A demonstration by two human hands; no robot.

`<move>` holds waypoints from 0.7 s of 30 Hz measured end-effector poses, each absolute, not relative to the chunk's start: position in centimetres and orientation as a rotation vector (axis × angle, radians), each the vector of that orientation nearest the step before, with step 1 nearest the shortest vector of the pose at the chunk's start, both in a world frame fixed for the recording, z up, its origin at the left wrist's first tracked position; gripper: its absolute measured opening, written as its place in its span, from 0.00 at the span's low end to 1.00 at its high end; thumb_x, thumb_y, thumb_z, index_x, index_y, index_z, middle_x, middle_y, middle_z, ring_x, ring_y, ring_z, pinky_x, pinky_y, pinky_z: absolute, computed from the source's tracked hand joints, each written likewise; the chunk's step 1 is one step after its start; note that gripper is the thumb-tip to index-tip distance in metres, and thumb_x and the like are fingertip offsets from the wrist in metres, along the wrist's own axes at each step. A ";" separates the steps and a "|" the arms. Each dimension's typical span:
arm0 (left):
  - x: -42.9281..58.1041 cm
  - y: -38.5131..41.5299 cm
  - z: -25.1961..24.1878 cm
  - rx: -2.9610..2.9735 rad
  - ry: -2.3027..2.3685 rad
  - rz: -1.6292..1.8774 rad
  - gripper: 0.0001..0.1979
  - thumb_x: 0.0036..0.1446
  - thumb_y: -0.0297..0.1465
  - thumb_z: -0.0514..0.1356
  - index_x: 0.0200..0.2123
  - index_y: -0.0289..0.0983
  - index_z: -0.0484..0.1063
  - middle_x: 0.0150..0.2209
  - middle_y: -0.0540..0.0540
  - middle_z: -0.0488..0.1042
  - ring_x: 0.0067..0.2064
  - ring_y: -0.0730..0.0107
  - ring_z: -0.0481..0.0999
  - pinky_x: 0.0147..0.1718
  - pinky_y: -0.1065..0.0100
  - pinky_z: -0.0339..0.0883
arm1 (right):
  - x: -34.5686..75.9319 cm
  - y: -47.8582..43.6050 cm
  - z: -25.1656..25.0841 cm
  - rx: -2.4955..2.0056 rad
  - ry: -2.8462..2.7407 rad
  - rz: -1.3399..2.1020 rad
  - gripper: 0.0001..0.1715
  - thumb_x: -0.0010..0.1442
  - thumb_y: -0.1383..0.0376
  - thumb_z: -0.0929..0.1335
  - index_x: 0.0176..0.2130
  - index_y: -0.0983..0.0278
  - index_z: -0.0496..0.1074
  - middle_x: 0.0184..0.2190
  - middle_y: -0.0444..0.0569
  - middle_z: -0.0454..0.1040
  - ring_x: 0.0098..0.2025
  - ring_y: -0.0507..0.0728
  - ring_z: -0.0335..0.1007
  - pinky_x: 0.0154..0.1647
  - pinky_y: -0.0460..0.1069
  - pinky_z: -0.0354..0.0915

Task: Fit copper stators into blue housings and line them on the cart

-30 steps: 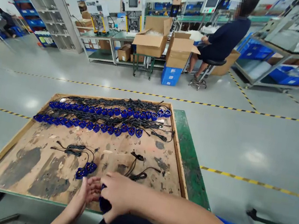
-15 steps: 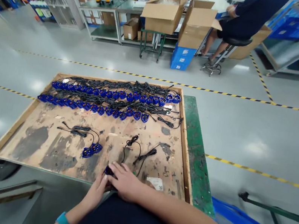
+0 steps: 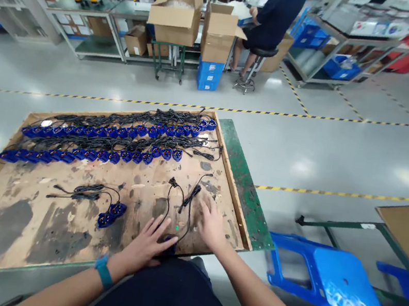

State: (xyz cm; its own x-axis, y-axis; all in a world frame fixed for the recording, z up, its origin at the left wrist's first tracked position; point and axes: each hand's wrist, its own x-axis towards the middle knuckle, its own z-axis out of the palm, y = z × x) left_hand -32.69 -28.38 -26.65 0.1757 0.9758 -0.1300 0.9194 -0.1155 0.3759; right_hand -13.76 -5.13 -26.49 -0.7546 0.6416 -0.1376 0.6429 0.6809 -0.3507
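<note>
Part done, est.: 2 rows blue connectors (image 3: pixel 102 155) at far side of tray (image 3: pixel 234 189); loose pair (image 3: pixel 106 219) mid-tray, unrowed. Another unit (image 3: pixel 170 245) at tray's near edge, partly under L hand (image 3: pixel 148 243), fingers spread; R hand (image 3: pixel 212 225) nr black cable (image 3: pixel 190 199), fingers apart.

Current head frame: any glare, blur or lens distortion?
Head view: bright glare patches on the floor, shine on the blue stool; head view: right hand slightly smeared, left hand clearer; head view: wide-angle stretch toward the corners.
</note>
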 end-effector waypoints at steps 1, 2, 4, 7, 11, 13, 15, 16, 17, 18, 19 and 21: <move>-32.5 -27.5 -26.7 2.135 1.740 0.135 0.60 0.43 0.37 0.77 0.72 0.56 0.46 0.76 0.36 0.34 0.74 0.31 0.41 0.66 0.32 0.46 | -15.2 -3.9 -26.2 1.064 2.864 -0.520 0.45 0.56 0.75 0.65 0.70 0.62 0.57 0.74 0.63 0.45 0.73 0.73 0.43 0.66 0.71 0.54; -32.2 -26.8 -26.9 2.146 1.714 0.075 0.59 0.44 0.39 0.77 0.72 0.56 0.45 0.76 0.36 0.34 0.74 0.31 0.42 0.65 0.30 0.46 | -16.6 -2.7 -25.9 1.004 2.857 -0.464 0.45 0.56 0.75 0.65 0.70 0.61 0.58 0.75 0.62 0.40 0.74 0.74 0.38 0.66 0.71 0.52; -31.6 -26.0 -27.3 2.121 1.716 -0.006 0.54 0.49 0.43 0.74 0.72 0.52 0.47 0.75 0.33 0.39 0.73 0.32 0.45 0.62 0.29 0.50 | -18.7 -0.3 -25.5 0.809 2.876 -0.429 0.36 0.58 0.74 0.66 0.64 0.62 0.66 0.76 0.61 0.38 0.75 0.73 0.33 0.67 0.72 0.49; -31.3 -26.4 -27.8 2.051 1.773 -0.056 0.43 0.57 0.45 0.68 0.70 0.45 0.53 0.73 0.27 0.47 0.70 0.35 0.55 0.58 0.33 0.58 | -20.5 2.2 -25.4 0.460 2.929 -0.461 0.15 0.62 0.69 0.68 0.49 0.64 0.76 0.74 0.62 0.47 0.75 0.71 0.37 0.68 0.71 0.48; -31.5 -28.0 -28.4 1.939 1.851 -0.084 0.37 0.58 0.42 0.67 0.66 0.41 0.58 0.67 0.26 0.58 0.61 0.41 0.66 0.54 0.44 0.64 | -22.1 2.6 -26.7 0.238 2.975 -0.629 0.10 0.68 0.61 0.67 0.45 0.64 0.74 0.65 0.62 0.64 0.67 0.66 0.57 0.64 0.66 0.57; -31.5 -28.6 -28.8 1.908 1.877 -0.086 0.38 0.56 0.41 0.69 0.66 0.41 0.58 0.64 0.27 0.61 0.59 0.42 0.68 0.54 0.47 0.65 | -23.5 1.7 -27.8 0.262 2.991 -0.762 0.10 0.69 0.60 0.67 0.44 0.64 0.73 0.63 0.61 0.67 0.64 0.65 0.61 0.62 0.64 0.61; -31.4 -29.0 -29.2 1.888 1.892 -0.090 0.40 0.55 0.41 0.70 0.66 0.40 0.58 0.62 0.28 0.63 0.58 0.42 0.68 0.53 0.48 0.65 | -25.3 0.5 -28.9 0.293 2.990 -0.837 0.10 0.67 0.59 0.69 0.44 0.64 0.72 0.63 0.62 0.66 0.65 0.65 0.61 0.61 0.63 0.62; -31.4 -29.1 -29.4 1.874 1.902 -0.092 0.40 0.54 0.42 0.70 0.65 0.41 0.58 0.61 0.29 0.64 0.57 0.42 0.68 0.52 0.48 0.65 | -26.2 -0.2 -29.4 0.274 2.986 -0.836 0.12 0.66 0.59 0.71 0.45 0.64 0.71 0.64 0.62 0.65 0.65 0.65 0.60 0.61 0.62 0.61; -31.3 -29.1 -29.5 1.857 1.914 -0.089 0.41 0.54 0.43 0.71 0.65 0.41 0.58 0.60 0.30 0.65 0.57 0.43 0.68 0.52 0.48 0.65 | -27.0 -0.8 -29.8 0.234 2.979 -0.818 0.15 0.64 0.59 0.72 0.47 0.64 0.71 0.65 0.62 0.63 0.66 0.66 0.59 0.61 0.62 0.61; -31.1 -29.1 -29.7 1.839 1.926 -0.084 0.41 0.53 0.45 0.71 0.65 0.41 0.58 0.58 0.31 0.66 0.56 0.43 0.69 0.52 0.48 0.66 | -27.7 -1.3 -30.2 0.181 2.970 -0.793 0.18 0.63 0.60 0.73 0.49 0.64 0.70 0.66 0.63 0.62 0.66 0.67 0.59 0.61 0.63 0.61; -31.0 -29.1 -29.8 1.820 1.940 -0.079 0.41 0.52 0.46 0.71 0.64 0.41 0.59 0.57 0.32 0.67 0.56 0.43 0.69 0.52 0.48 0.66 | -28.2 -1.7 -30.4 0.132 2.959 -0.768 0.20 0.63 0.61 0.73 0.52 0.64 0.69 0.65 0.62 0.63 0.65 0.67 0.60 0.61 0.62 0.61; -30.7 -28.9 -29.8 1.783 1.975 -0.086 0.40 0.52 0.47 0.71 0.63 0.42 0.60 0.55 0.34 0.69 0.54 0.44 0.70 0.51 0.49 0.66 | -28.9 -1.9 -30.7 0.073 2.938 -0.738 0.23 0.64 0.67 0.71 0.57 0.66 0.67 0.59 0.62 0.69 0.60 0.66 0.65 0.58 0.61 0.62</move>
